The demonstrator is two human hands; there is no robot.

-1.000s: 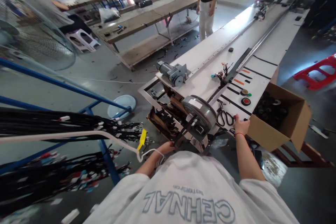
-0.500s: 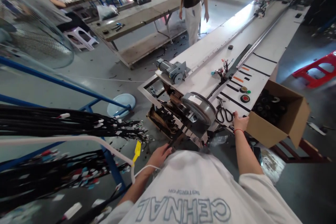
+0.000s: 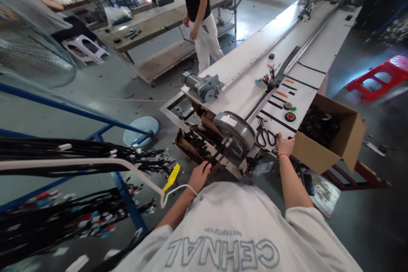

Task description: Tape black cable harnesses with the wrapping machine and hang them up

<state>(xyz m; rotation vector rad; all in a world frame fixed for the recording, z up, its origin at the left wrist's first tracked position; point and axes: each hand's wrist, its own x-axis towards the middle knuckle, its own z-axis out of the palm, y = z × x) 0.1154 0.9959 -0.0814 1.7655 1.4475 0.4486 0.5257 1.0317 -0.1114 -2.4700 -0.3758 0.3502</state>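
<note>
Left hand (image 3: 199,175) grip closed around black cable (image 3: 214,158) at surface (image 3: 242,93) end. Right hand (image 3: 284,146) fingers spread flat on surface edge, beside scissors (image 3: 265,134), cardboard box (image 3: 331,144) close right.

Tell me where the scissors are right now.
In the head view, the scissors lie on the white bench right of centre, between the round metal drum and the right hand, just left of the cardboard box.
</note>
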